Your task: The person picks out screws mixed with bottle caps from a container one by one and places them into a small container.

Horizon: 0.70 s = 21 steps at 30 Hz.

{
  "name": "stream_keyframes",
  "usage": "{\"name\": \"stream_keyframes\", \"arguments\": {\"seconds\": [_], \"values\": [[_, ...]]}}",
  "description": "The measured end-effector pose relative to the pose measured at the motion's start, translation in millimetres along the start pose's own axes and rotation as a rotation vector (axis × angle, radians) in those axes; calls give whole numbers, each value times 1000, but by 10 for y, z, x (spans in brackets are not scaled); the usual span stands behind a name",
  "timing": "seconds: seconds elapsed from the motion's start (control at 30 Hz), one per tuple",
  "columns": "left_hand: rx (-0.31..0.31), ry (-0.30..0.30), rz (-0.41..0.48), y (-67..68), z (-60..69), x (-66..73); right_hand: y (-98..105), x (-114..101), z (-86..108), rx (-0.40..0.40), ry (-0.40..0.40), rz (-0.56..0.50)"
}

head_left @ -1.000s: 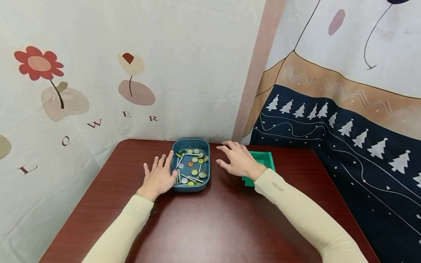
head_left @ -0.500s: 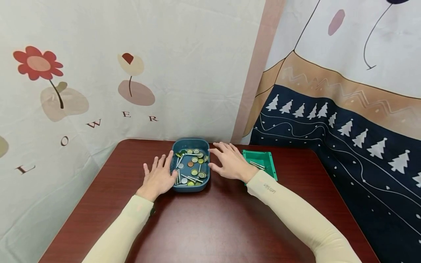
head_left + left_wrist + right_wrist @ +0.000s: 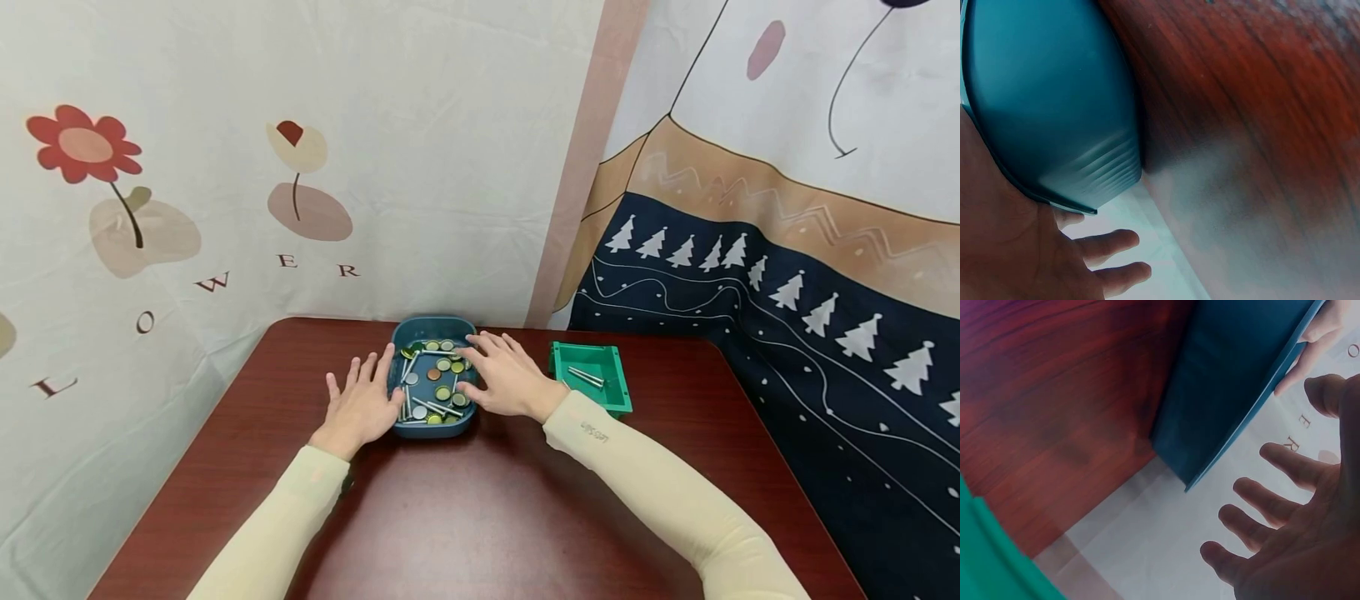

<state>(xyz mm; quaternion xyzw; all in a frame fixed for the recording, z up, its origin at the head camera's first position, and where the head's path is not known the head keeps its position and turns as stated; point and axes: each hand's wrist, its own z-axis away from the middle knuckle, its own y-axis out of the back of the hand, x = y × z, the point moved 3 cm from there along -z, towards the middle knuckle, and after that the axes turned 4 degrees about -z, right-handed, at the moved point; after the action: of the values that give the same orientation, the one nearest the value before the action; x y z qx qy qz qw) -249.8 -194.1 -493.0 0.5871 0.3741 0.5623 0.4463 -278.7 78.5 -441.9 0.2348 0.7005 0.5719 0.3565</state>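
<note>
A blue plastic bin (image 3: 432,432) at the table's far edge holds several bottle caps (image 3: 443,392) and thin silvery rods (image 3: 438,408) that look like bolts or nails. My left hand (image 3: 361,410) rests against the bin's left rim with its fingers spread. In the left wrist view its palm (image 3: 1004,231) lies by the rim. Over the bin's right rim reaches my right hand (image 3: 513,382), fingers apart and holding nothing. The right wrist view shows those fingers (image 3: 1266,500) spread above the bin (image 3: 1229,369). Part of the contents is hidden under the right fingertips.
Right of the bin stands a smaller green tray (image 3: 611,358) with a few silvery rods (image 3: 586,377) inside. The brown table (image 3: 450,525) meets printed cloth hangings (image 3: 420,167) at its far side and right.
My right hand has moved left from beside the green tray to the bin's right side, uncovering the tray and its rods. My left hand has stayed at the bin.
</note>
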Motion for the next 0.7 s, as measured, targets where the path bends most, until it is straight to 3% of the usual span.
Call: {"name": "stream_keyframes", "arguments": {"seconds": [0.47, 0.7], "values": [[-8, 4, -1, -15, -2, -5, -168, -291, -211, -63, 77, 34], [-9, 3, -5, -2, -12, 2, -149, -430, -297, -182, 69, 71]]}}
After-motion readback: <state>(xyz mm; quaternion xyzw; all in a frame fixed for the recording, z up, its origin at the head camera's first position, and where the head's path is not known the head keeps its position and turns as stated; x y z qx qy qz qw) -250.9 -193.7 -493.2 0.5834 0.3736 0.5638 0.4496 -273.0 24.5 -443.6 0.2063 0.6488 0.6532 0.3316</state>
